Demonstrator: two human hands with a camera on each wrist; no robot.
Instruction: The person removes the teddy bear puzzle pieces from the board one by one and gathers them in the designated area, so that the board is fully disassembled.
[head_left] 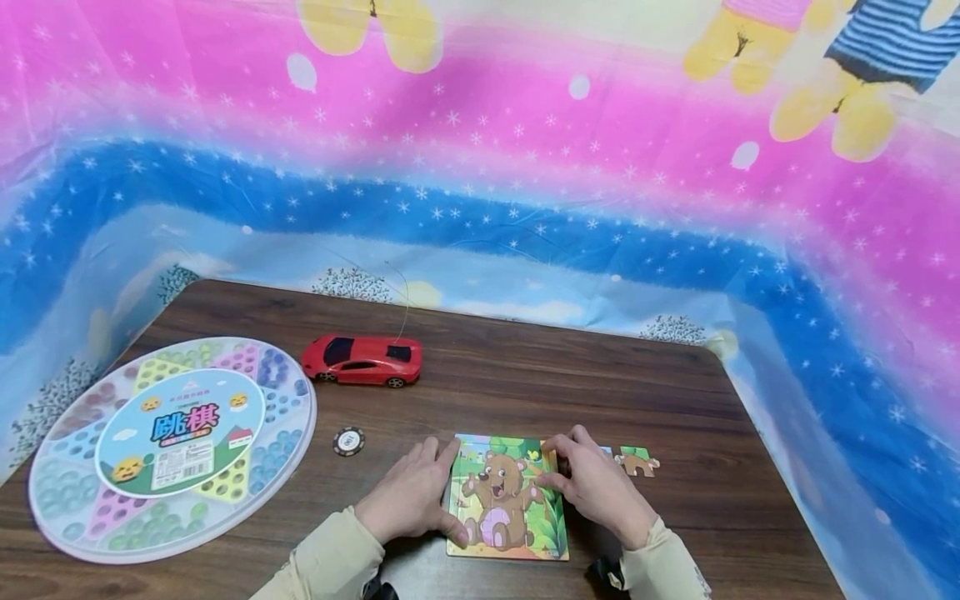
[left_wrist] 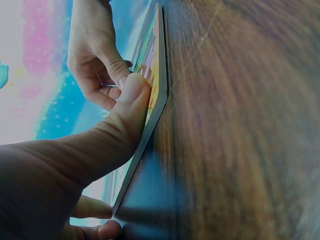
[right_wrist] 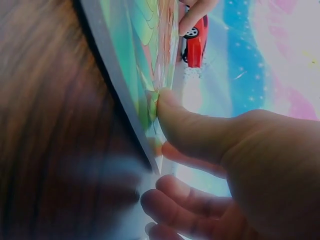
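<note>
A bear jigsaw puzzle (head_left: pixel 501 498) in a flat tray lies near the table's front edge. My left hand (head_left: pixel 414 493) holds its left side, thumb over the lower left of the picture and fingers along the edge. At the upper right, my right hand (head_left: pixel 600 482) pinches a green puzzle piece (right_wrist: pixel 153 105) between thumb and index finger. In the right wrist view this piece sits slightly tilted over the tray's surface, and the other fingers curl beyond the tray's corner. Loose puzzle pieces (head_left: pixel 637 462) lie just right of that hand, one partly hidden behind it.
A round Chinese checkers set (head_left: pixel 300 417) with marbles under a clear cover takes up the table's left side. Behind the puzzle and to its left stands a red toy car (head_left: pixel 363 361) with a thin antenna. A poker chip (head_left: pixel 348 441) lies between checkers set and puzzle.
</note>
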